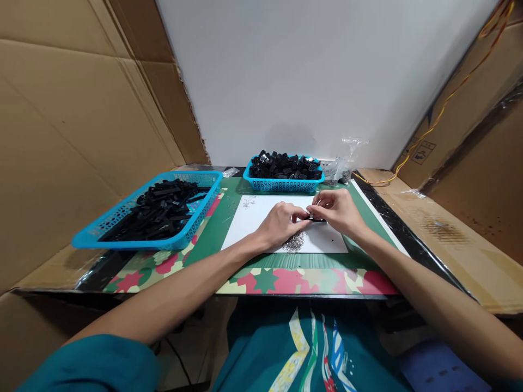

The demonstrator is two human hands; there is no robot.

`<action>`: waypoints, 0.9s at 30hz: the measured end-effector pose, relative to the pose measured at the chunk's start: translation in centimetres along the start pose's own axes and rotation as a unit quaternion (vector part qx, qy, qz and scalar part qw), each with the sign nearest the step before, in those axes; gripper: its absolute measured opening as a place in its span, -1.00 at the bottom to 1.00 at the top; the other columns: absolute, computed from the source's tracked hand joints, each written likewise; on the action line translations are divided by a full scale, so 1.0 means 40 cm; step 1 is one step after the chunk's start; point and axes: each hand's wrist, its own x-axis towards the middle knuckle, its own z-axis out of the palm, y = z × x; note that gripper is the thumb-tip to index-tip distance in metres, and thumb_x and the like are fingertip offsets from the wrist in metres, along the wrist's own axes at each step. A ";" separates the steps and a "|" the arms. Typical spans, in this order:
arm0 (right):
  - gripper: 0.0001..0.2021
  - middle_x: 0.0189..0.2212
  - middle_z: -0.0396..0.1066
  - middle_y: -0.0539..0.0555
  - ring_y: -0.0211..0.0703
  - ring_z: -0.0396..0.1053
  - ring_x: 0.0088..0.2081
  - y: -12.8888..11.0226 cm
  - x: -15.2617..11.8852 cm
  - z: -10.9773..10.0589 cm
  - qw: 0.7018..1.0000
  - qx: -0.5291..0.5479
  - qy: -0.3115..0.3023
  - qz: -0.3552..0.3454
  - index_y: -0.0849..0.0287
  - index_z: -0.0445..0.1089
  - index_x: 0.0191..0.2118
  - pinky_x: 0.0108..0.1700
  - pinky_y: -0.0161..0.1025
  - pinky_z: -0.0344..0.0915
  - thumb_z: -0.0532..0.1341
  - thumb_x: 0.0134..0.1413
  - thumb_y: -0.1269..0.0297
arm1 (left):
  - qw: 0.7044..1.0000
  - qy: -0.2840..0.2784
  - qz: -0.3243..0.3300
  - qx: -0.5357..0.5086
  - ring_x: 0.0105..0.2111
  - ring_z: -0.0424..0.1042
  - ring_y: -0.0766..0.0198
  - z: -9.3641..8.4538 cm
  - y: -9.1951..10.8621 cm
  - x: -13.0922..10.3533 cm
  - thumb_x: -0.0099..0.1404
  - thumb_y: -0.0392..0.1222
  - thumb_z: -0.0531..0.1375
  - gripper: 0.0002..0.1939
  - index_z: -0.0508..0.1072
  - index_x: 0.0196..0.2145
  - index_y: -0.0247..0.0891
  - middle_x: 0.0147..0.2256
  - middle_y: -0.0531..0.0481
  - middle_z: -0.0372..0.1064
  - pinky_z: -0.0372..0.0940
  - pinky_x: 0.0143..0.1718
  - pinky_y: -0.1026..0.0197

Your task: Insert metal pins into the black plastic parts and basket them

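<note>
You've got a small black piece (pixel 317 220) pinched between your left hand (pixel 281 223) and right hand (pixel 337 211), over the white sheet (pixel 245 226); blue baskets left (pixel 186 242) and far (pixel 281 185) hold loads of black parts (pixel 163 209).

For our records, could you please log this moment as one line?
left hand, right hand: at black part; metal pieces: on white sheet
</note>
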 end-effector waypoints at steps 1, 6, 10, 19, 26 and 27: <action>-0.79 -0.55 0.57 0.13 -0.07 0.55 -0.49 -0.002 -0.001 0.003 1.000 -0.015 0.005 -0.005 0.18 0.52 -0.45 -0.46 -0.25 0.36 0.40 0.07 0.16 | 1.000 -0.001 0.000 -0.001 -0.37 0.52 0.19 0.000 -0.002 0.001 0.33 -0.12 0.33 -0.84 0.70 -0.27 -0.22 -0.34 -0.04 0.64 0.27 -0.31 0.20; -0.84 -0.54 0.58 0.10 -0.10 0.53 -0.48 -0.006 -0.004 0.020 0.998 -0.052 0.033 -0.028 0.16 0.52 -0.46 -0.44 -0.26 0.32 0.40 0.04 0.22 | 1.000 -0.008 -0.020 -0.005 -0.36 0.52 0.21 -0.009 -0.004 0.004 0.33 -0.16 0.31 -0.84 0.70 -0.27 -0.26 -0.36 -0.05 0.63 0.27 -0.31 0.22; -0.78 -0.51 0.59 0.12 -0.05 0.56 -0.46 -0.011 0.003 0.027 0.998 0.022 0.042 -0.032 0.16 0.50 -0.44 -0.43 -0.23 0.40 0.40 0.10 0.15 | 0.999 0.006 -0.036 -0.012 -0.32 0.53 0.21 -0.014 0.007 -0.002 0.31 -0.18 0.32 -0.86 0.68 -0.25 -0.24 -0.31 -0.04 0.63 0.32 -0.26 0.22; -0.72 -0.41 0.59 0.12 0.02 0.59 -0.38 0.011 0.012 -0.052 0.973 -0.012 0.197 -0.123 0.10 0.50 -0.26 -0.25 -0.06 0.56 0.34 0.25 -0.03 | 0.968 0.236 -0.080 0.014 -0.32 0.52 0.19 -0.157 -0.006 0.088 0.30 0.03 0.34 -0.71 0.64 -0.23 -0.28 -0.26 -0.13 0.65 0.37 -0.27 0.17; -0.80 -0.41 0.59 0.10 0.00 0.57 -0.41 0.018 0.019 -0.055 0.972 -0.035 0.179 -0.146 0.08 0.47 -0.25 -0.26 -0.05 0.55 0.29 0.29 0.07 | 0.930 0.288 -0.157 0.167 -0.27 0.55 0.17 -0.313 -0.015 0.245 0.35 0.01 0.33 -0.76 0.63 -0.23 -0.23 -0.22 -0.09 0.65 0.30 -0.27 0.19; -0.83 -0.41 0.59 0.08 0.00 0.57 -0.41 0.019 0.019 -0.051 0.973 -0.039 0.170 -0.151 0.06 0.47 -0.25 -0.26 -0.05 0.55 0.29 0.28 0.09 | 0.929 0.265 -0.171 0.195 -0.24 0.56 0.16 -0.315 -0.020 0.266 0.36 0.01 0.32 -0.76 0.63 -0.22 -0.21 -0.19 -0.10 0.65 0.31 -0.25 0.19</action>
